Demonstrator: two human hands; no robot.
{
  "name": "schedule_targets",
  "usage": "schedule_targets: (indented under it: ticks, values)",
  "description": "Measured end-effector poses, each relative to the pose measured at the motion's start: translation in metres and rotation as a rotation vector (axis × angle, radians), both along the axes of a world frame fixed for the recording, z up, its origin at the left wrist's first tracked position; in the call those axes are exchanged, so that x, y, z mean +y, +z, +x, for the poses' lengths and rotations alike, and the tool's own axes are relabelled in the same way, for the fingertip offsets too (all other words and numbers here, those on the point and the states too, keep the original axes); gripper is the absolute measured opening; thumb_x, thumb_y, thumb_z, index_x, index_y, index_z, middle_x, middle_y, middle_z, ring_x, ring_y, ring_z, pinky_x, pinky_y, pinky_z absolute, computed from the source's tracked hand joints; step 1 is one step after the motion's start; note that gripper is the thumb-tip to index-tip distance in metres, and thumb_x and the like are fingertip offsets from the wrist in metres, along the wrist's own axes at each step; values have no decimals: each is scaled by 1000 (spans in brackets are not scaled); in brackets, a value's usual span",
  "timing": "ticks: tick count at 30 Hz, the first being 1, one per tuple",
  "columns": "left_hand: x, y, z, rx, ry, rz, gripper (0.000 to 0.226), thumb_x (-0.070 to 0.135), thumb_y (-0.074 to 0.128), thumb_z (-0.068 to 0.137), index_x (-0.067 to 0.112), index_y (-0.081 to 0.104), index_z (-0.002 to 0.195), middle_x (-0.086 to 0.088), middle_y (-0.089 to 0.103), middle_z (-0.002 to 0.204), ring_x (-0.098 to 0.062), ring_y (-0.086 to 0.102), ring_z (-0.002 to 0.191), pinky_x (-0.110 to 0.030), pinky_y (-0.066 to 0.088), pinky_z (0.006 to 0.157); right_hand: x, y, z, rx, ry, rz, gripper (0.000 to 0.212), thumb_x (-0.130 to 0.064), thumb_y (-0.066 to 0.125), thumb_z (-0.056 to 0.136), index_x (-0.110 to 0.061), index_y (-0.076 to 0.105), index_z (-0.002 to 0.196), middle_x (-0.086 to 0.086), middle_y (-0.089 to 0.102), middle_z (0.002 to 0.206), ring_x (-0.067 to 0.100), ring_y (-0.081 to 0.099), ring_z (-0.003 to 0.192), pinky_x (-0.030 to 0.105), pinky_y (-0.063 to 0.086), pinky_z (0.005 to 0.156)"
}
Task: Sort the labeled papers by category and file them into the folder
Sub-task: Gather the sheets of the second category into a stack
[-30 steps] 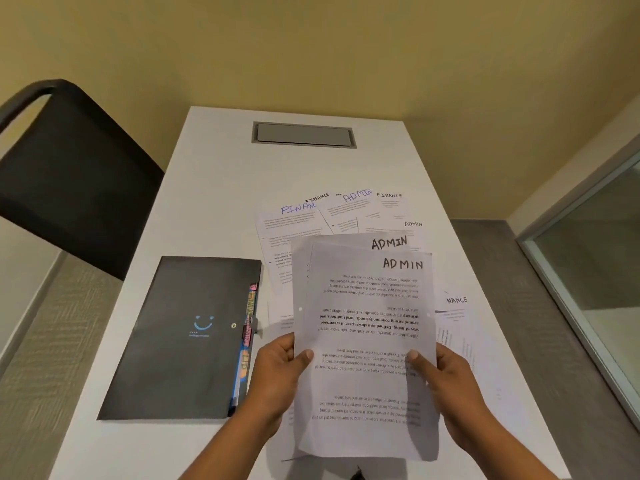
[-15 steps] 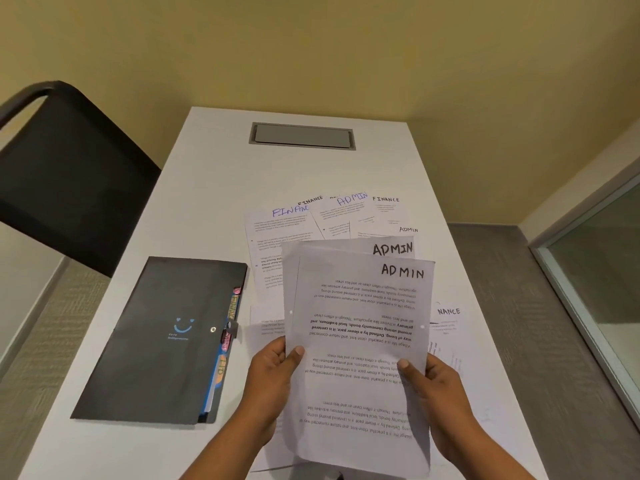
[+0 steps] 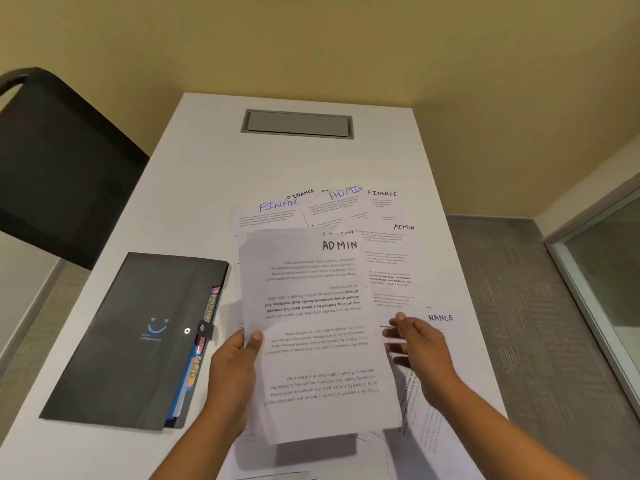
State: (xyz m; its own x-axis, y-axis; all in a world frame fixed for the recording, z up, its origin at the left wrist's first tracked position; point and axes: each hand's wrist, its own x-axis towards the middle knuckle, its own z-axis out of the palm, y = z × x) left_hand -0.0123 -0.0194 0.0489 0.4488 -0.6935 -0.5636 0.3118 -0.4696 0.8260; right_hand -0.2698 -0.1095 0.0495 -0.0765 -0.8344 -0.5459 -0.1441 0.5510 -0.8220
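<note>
My left hand [image 3: 235, 368] grips the left edge of a small stack of papers headed ADMIN [image 3: 318, 327], held above the table with the thumb on top. My right hand [image 3: 419, 344] is off the stack, just to its right, blurred, with fingers loosely spread over the papers lying on the table. Loose sheets marked FINANCE [image 3: 277, 211] and ADMIN [image 3: 388, 244] lie spread beyond and to the right of the stack. A black folder [image 3: 138, 341] with a blue smile mark lies closed to the left, coloured tabs sticking out of its right edge.
The white table [image 3: 194, 188] has a grey cable hatch [image 3: 298, 123] near its far end. A black chair [image 3: 52, 161] stands at the left. A glass panel [image 3: 606, 271] and grey carpet are to the right. A yellow wall is behind.
My right hand has let go of the ADMIN stack and moved right. The left hand now holds the stack alone, shifted left, uncovering an ADMIN sheet on the table.
</note>
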Motion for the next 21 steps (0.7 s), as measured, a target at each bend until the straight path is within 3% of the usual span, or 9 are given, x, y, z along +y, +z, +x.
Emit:
schedule_targets:
  ticks: [4,7,12,17,19,21]
  values:
    - [-15,-2,0,-20,55,-11,20,23,51,101,24,68,111,0,76,102,-22,70,94,-37,56,78,-52,-26,-16,204,-7,-39,23,-29,59,99,-8,68,93,5,73,103,22,71,82,44,57,77]
    - [-26,-4,1,-10,84,-13,19,25,51,101,26,70,106,1,76,101,-22,70,96,-41,56,85,-84,-43,-24,378,0,-47,23,-28,61,96,-7,67,92,5,72,105,20,68,86,35,54,70]
    - [-47,-11,6,-22,102,11,21,27,49,102,26,70,105,3,77,100,-20,70,96,-37,55,82,-120,-64,-28,706,103,52,55,-37,65,92,-2,55,133,15,63,130,35,59,119,38,47,93]
    - [-67,-18,15,-48,94,51,19,28,49,101,24,68,102,1,75,99,-20,70,94,-36,55,81,-134,-87,-28,798,121,128,55,-47,73,82,1,62,106,19,68,105,40,65,96,40,54,72]
    - [-72,-20,18,-48,98,48,20,26,49,102,21,68,105,0,75,100,-17,71,92,-34,55,81,-136,-90,-24,848,117,154,58,-49,77,77,0,61,102,20,67,104,41,65,95,45,57,75]
    - [-75,-21,21,-60,96,40,21,25,49,102,20,69,107,2,76,99,-12,72,90,-30,55,78,-137,-90,-22,886,116,177,62,-44,81,74,0,57,111,20,64,111,43,63,103,49,56,81]
